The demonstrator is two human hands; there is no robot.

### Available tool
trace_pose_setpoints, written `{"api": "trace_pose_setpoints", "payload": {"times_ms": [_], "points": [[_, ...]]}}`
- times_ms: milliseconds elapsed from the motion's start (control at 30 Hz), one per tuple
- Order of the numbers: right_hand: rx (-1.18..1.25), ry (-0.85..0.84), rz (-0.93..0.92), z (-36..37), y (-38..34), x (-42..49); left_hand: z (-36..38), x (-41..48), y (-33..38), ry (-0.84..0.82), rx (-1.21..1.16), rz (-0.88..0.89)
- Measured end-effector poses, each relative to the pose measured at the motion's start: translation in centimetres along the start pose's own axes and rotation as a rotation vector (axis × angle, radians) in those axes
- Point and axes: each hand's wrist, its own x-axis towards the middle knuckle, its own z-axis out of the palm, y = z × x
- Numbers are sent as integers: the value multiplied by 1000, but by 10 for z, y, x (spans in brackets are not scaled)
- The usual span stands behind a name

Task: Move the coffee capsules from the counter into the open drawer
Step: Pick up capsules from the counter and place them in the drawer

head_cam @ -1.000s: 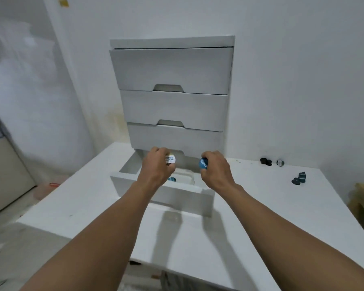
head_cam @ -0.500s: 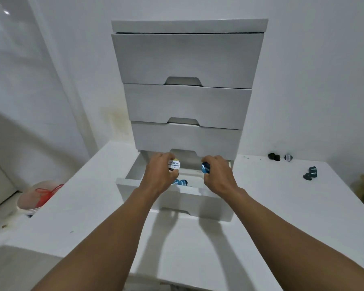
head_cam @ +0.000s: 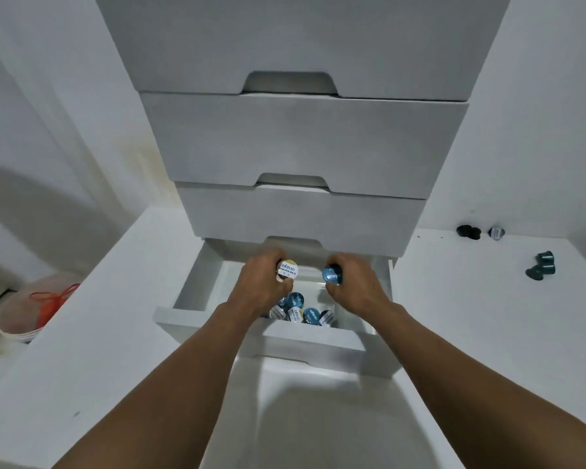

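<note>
Though apart, left hand (head_cam: pixel 260 286), right hand (head_cam: pixel 356 286) round capsules (head_cam: pixel 287 269).

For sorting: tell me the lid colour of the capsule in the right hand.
The capsule lid is blue, clearest in the head view.

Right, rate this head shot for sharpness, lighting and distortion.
Head view: wide-angle distortion splays the drawer unit; soft light, faint shadow on the counter before the open drawer; the white-lidded capsule in the left hand has a legible label; far dark capsules blur.
</note>
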Motion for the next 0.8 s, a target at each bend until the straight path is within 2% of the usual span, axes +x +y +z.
{"api": "trace_pose_setpoints", "payload": {"times_ms": [233, 567, 800], "points": [[103, -89, 83, 20, 28, 17, 32, 29, -26, -152, -99, -58], [9, -101, 123, 45, 51, 30, 70, 61, -52, -229, -97, 61], [-59, -165, 156, 55, 61, 42, 90, 75, -64, -345, -78, 25]]}}
